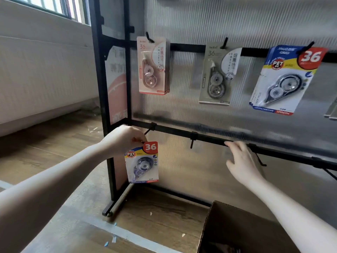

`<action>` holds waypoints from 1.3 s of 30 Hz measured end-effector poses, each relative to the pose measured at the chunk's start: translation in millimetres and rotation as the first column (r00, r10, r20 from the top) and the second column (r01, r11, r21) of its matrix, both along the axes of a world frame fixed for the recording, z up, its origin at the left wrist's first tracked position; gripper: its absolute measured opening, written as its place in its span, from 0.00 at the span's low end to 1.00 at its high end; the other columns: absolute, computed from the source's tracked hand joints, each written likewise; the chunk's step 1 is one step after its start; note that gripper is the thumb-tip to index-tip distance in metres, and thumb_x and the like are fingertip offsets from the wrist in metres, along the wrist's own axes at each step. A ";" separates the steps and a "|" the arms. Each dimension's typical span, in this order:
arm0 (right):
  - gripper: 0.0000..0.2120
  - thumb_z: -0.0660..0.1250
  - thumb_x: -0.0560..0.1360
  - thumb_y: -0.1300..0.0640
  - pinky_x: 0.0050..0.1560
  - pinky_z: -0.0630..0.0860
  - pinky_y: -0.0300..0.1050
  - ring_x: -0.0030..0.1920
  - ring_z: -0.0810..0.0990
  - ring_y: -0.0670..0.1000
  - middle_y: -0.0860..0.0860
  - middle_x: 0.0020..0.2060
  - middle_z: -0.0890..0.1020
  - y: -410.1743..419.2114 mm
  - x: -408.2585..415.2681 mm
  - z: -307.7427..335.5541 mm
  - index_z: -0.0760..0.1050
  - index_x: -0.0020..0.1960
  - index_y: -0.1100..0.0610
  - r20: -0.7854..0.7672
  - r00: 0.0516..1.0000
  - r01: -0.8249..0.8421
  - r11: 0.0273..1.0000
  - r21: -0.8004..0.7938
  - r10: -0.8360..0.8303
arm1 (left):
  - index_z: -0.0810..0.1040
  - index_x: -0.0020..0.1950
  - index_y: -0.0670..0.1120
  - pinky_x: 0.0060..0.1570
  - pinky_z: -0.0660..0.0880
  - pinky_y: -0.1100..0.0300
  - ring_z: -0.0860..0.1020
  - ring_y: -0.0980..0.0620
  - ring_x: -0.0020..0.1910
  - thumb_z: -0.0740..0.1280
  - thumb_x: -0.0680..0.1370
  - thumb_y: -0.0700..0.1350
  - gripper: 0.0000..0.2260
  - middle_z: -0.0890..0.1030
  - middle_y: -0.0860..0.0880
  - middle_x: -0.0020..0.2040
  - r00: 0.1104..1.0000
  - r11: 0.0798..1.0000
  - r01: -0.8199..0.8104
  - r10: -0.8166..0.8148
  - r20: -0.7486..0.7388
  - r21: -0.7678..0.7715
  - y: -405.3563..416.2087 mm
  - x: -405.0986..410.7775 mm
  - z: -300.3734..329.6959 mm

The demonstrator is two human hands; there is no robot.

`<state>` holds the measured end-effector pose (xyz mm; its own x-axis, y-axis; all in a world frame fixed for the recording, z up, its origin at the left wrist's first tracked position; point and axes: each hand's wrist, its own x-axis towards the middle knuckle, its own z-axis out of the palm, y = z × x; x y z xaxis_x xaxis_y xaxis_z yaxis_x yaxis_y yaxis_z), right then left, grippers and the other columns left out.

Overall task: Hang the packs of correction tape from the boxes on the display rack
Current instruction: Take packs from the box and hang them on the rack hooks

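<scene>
My left hand point(124, 138) pinches the top of a blue-and-yellow correction tape pack point(142, 162), holding it just under the leftmost hook point(150, 128) of the lower black rail point(206, 138). My right hand point(240, 159) rests with spread fingers against that rail, near another hook point(260, 161), and holds nothing. On the upper rail hang a pink pack point(153, 66), a grey-beige pack point(217, 75) and a blue-and-yellow pack point(284, 79), each on its own hook.
An open cardboard box point(237, 230) stands on the wooden floor at the lower right. The rack's black frame post point(102, 106) and foot point(113, 207) stand left of the packs. A white wall with a window lies at the left. Paper scraps dot the floor.
</scene>
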<state>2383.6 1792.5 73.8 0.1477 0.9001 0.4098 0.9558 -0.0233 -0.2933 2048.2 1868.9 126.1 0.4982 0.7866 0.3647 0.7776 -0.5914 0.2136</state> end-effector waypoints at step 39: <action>0.26 0.62 0.75 0.64 0.68 0.61 0.48 0.68 0.65 0.55 0.54 0.68 0.65 39.4 -57.1 -56.3 0.63 0.71 0.54 0.084 0.995 -0.045 0.986 -0.159 0.059 | 0.82 0.54 0.42 0.43 0.72 0.67 0.76 0.53 0.47 0.65 0.77 0.38 0.09 0.81 0.44 0.51 0.966 0.989 0.133 -0.145 0.215 0.069 115.3 -8.3 -47.0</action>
